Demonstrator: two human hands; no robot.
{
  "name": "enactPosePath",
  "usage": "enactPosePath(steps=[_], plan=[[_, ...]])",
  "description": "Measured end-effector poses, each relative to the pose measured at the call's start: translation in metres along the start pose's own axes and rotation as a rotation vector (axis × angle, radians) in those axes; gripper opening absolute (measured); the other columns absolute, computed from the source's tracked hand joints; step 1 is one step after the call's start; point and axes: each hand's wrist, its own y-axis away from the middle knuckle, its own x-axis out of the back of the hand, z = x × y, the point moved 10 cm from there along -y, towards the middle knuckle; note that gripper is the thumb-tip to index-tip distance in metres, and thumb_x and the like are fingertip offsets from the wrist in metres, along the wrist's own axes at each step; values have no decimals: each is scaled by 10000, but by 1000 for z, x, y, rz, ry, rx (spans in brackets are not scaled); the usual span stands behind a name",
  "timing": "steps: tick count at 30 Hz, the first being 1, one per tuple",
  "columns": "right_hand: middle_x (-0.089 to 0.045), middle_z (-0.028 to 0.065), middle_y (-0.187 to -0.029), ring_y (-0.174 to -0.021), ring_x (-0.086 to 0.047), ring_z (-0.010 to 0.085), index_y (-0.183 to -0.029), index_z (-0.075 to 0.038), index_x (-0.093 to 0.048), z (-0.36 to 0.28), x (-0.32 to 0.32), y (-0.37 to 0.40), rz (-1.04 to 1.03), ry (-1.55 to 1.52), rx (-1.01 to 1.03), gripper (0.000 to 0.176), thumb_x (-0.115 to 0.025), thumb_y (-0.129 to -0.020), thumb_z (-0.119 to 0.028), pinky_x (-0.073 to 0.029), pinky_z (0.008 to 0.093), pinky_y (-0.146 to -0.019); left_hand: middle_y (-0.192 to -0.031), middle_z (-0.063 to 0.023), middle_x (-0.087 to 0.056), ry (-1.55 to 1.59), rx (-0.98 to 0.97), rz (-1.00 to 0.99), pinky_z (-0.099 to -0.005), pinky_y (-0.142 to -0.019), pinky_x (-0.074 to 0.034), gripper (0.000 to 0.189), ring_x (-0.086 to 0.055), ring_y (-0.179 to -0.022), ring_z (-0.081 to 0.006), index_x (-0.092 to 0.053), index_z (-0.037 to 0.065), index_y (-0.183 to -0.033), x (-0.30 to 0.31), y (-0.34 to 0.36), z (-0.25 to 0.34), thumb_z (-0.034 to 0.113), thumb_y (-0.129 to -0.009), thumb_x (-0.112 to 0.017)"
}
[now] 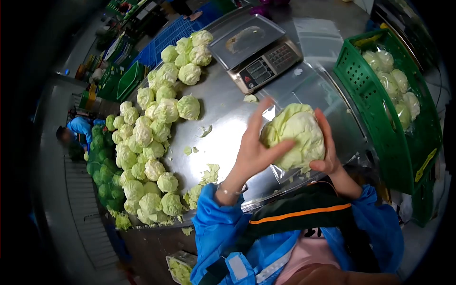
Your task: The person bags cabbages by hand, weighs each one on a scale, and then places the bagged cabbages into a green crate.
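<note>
A pale green cabbage (300,135) is in front of me over the metal table, with clear plastic film (270,114) showing beside it. My right hand (328,149) cups its right side, with fingers along the edge and the thumb at the lower right. On the other side, my left hand (256,149) has its fingers spread and slightly blurred, and its thumb overlaps the cabbage's face. A bracelet circles the left wrist. Loose leaf scraps (209,173) lie on the table left of this hand.
Many cabbages (152,137) are heaped along the table's left side. A digital scale (259,52) stands at the back. Clear plastic sheets (308,90) lie to its right. On the right, a green crate (375,109) holds wrapped cabbages (392,85). Another person (78,128) is at far left.
</note>
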Motion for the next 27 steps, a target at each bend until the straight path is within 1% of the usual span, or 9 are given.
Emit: enactPosePath(steps=[1, 4, 8, 12, 14, 17, 20, 25, 27], plan=[[-263, 168, -1358, -1259, -287, 257, -1385, -10, -101, 1, -5, 0, -28, 29, -2, 1044, -715, -565, -216, -242, 355, -1036, -1140, -130, -565, 84, 66, -102, -319, -913, -401, 374, -524, -1072, -214, -476, 17, -1218, -12, -1, -13, 122, -864, -536], [-267, 162, -1355, -1256, -291, 260, -1385, -15, -106, 15, -8, 0, 22, -38, -87, 1046, -712, -560, -228, -231, 351, -1038, -1054, -143, -598, 612, 410, 227, -260, -818, -447, 279, -574, -961, -181, -578, -31, -1071, 17, 10, -68, 129, -843, -589], [-271, 160, -1350, -1250, -298, 263, -1384, -14, -110, 33, -15, 4, 86, -175, -195, 1046, -709, -556, -240, -231, 345, -1035, -1057, -136, -590, 1011, 278, 536, -323, -832, -460, 209, -555, -1001, -213, -563, 22, -1066, 71, 26, -122, 107, -887, -498], [-267, 174, -1346, -1245, -298, 281, -1381, -13, -98, 21, -28, 7, 25, 53, -104, 1074, -727, -549, -268, -237, 369, -1031, -1278, -158, -418, 168, 543, 846, -343, -895, -425, 531, -495, -1084, -215, -313, -1, -1309, 176, 93, -200, 165, -864, -550], [-258, 187, -1347, -1247, -287, 291, -1379, -11, -89, 20, -36, 0, -20, 257, -9, 1090, -742, -548, -275, -235, 386, -1030, -1375, -148, -268, 703, 581, 580, -351, -1006, -299, 645, -317, -1238, -250, -187, 29, -1369, 125, 86, -172, 125, -836, -536], [-200, 218, -1377, -1285, -211, 306, -1380, -6, -76, 19, -61, 3, -214, 689, 157, 1115, -775, -553, -274, -208, 401, -1036, -1327, -136, -335, 390, 373, 60, -338, -1007, -305, 892, -334, -1227, -244, -221, 46, -1366, 29, 75, -84, 173, -648, -735], [-163, 220, -1398, -1307, -173, 307, -1383, -12, -65, 18, -69, -4, -314, 376, 52, 1167, -804, -542, -342, -187, 412, -1045, -1263, -135, -414, 886, 321, 154, -327, -990, -320, 910, -408, -1169, -222, -248, 17, -1349, 32, 77, -85, 262, -646, -772], [-294, 97, -1365, -1259, -299, 234, -1384, -110, -181, 89, -49, -1, -141, -295, -684, 937, -705, -683, -445, -286, 346, -1018, -1251, -138, -427, 825, 321, 113, -325, -979, -329, 756, -423, -1161, -224, -311, 26, -1324, 24, 83, -93, 250, -722, -709], [-351, 89, -1325, -1229, -341, 230, -1366, -125, -233, 105, -35, 8, -89, -332, -710, 892, -713, -673, -418, -314, 362, -1002, -1243, -140, -440, 675, 365, 82, -327, -981, -327, 595, -424, -1161, -222, -371, 20, -1289, 21, 79, -99, 217, -792, -634]])
